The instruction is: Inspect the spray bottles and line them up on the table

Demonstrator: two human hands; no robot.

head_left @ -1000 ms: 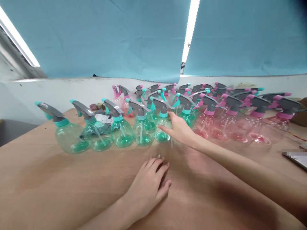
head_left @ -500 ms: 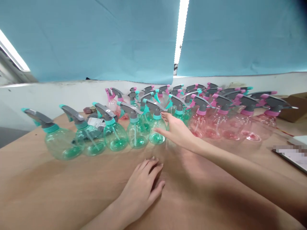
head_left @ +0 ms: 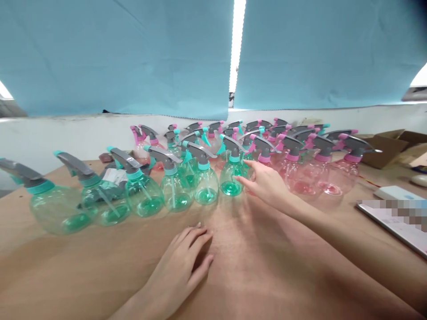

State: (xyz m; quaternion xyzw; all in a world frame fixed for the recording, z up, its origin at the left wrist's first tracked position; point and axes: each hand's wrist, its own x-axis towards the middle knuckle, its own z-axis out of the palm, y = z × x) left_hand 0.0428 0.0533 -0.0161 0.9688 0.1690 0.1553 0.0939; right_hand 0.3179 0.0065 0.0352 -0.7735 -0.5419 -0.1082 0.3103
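Note:
My right hand [head_left: 267,184] is stretched out at the right side of a clear green spray bottle [head_left: 232,182] with a grey trigger head and a teal collar. Its thumb and index finger are apart beside the bottle; I cannot tell whether they touch it. Several more green spray bottles [head_left: 206,189] run in a row to the left. Right of and behind the hand stand several clear pink spray bottles [head_left: 302,175] with pink collars. My left hand [head_left: 176,262] rests on the wooden table [head_left: 247,275], fingers loosely extended and holding nothing, in front of the green row.
More spray bottles with pink and teal nozzles [head_left: 215,126] crowd behind the front row. A dark bundle [head_left: 116,175] lies behind the left green bottles. To the right are a flat tablet-like item [head_left: 393,222], a white box [head_left: 396,193] and an open cardboard box [head_left: 383,146].
My right hand has shifted right along the row, from one green bottle to the neighbouring one. The view has turned slightly right. My left hand stays on the table.

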